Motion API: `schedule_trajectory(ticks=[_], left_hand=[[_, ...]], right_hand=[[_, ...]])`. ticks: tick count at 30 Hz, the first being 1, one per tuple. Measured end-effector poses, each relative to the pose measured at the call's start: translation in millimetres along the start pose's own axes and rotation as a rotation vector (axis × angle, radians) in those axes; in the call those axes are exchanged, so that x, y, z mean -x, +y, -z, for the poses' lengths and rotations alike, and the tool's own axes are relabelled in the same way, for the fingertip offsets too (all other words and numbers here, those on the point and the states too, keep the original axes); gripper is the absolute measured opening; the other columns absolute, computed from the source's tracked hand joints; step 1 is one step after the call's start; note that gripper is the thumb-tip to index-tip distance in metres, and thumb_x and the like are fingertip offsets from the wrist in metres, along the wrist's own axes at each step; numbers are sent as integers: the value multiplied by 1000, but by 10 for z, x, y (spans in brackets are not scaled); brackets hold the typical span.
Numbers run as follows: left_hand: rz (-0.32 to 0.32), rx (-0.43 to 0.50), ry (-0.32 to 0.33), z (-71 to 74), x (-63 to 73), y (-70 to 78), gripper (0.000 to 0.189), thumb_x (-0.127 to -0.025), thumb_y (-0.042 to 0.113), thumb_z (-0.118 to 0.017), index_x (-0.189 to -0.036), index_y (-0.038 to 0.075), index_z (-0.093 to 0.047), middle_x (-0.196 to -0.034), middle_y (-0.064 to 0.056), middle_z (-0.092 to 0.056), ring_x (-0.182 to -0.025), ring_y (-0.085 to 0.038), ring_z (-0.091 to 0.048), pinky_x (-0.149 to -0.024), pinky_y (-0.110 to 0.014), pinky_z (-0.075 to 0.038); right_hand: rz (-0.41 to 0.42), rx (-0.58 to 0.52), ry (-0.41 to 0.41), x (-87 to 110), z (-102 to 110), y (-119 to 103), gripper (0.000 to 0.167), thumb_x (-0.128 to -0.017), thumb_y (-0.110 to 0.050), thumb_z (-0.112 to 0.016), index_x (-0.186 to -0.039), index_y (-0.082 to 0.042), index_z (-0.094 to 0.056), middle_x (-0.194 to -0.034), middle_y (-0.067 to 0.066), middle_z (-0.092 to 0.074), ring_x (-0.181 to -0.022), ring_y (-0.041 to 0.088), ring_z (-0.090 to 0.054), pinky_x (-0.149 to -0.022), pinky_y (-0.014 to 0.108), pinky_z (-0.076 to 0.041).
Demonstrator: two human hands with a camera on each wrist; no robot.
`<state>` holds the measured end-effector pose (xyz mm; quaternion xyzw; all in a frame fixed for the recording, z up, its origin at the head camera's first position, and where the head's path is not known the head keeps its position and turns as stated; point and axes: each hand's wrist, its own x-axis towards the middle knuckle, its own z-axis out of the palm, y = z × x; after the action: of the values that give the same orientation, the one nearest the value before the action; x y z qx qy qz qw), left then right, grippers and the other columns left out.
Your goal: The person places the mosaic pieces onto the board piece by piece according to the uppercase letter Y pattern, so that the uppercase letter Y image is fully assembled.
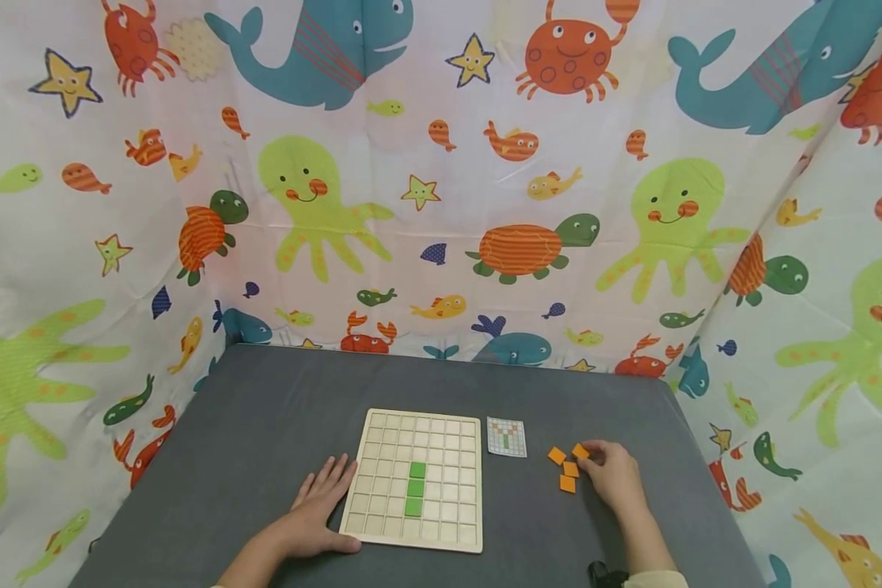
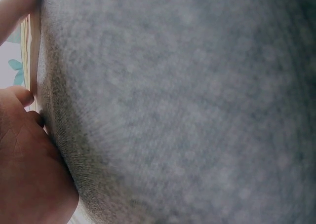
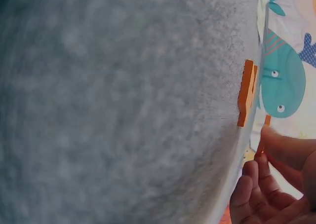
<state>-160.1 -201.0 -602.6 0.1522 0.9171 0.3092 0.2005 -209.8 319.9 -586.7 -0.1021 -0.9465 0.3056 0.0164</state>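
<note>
A wooden grid board [image 1: 382, 506] lies on the grey table, with three green square tiles [image 1: 415, 487] in a column in its cells. My left hand [image 1: 314, 510] rests beside the board, fingers spread at its left edge and thumb at the near left corner. In the left wrist view the board's edge [image 2: 34, 56] shows between thumb and fingers. My right hand [image 1: 613, 472] pinches an orange square tile [image 1: 580, 451] between thumb and fingers; in the right wrist view this tile [image 3: 267, 120] appears edge-on. Several other orange tiles [image 1: 567, 484] lie just left of that hand.
A small pattern card [image 1: 506, 437] with a printed grid lies between the board and the orange tiles. A dark object [image 1: 604, 574] sits by the right wrist at the near edge. A cloth printed with sea animals [image 1: 441, 245] hangs around the table's back and sides.
</note>
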Motion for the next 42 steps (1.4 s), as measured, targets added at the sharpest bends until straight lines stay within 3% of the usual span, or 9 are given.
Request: schedule_trajectory(ticks=[19,42], left_hand=[[-1,-5,-2,18,-20,12,128,-71,69,-79,-164,12,-13,-170,-15,-5,-156,-41,4,-119,-67,2],[17,-1,-23,13,-9,6,128,-70,68,-80,-164,14,-13,-170,-14,-6,-156,-42,3,-118,-69,1]], right_hand=[[113,-63,-13,102,17,-653,27,-90,-12,-76,-116,-4,-74,-112,15,-66,-91,26,-65,-65,34,-58],[296,-110,-39,190,-372,-1241,27,-85,-6,-80,-111,-10,-76,-108,5,-67,-85,16,-61,-68,28,-51]])
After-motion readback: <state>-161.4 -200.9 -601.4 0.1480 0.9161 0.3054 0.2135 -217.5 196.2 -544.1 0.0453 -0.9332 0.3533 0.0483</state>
